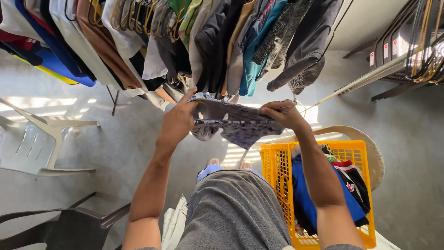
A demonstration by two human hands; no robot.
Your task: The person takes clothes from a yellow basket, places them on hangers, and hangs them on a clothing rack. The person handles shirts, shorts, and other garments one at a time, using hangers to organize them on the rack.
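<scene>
Nearest: grey shirt of the person looking down, forearms stretching forward.
Left hand: fingers pinched on the left edge of a patterned grey garment.
Right hand: fingers clamped on its right edge, with a thin wire hanger.
Garment: stretched between both hands, below crowded hanging clothes.
Right side: yellow basket of laundry.
Risk: the cloth could probably slip to the concrete floor if either pinch loosens.
</scene>
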